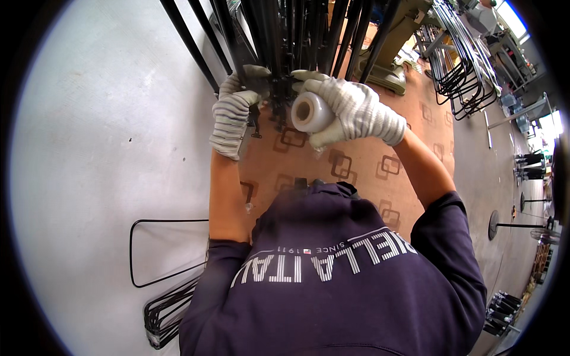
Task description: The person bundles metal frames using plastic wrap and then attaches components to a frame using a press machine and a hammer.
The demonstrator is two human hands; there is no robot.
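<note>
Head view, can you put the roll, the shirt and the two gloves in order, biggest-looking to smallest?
1. Shirt, easily the largest
2. Right glove and left glove: too alike to rank
3. Roll, the smallest

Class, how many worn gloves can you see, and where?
2: one on the left hand, beside black tubes; one on the right hand, holding a whitish roll.

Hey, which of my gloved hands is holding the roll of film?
Your right hand: it grips the whitish roll, whose hollow end shows. Your left hand is by the black tubes, with no roll visible.
</note>
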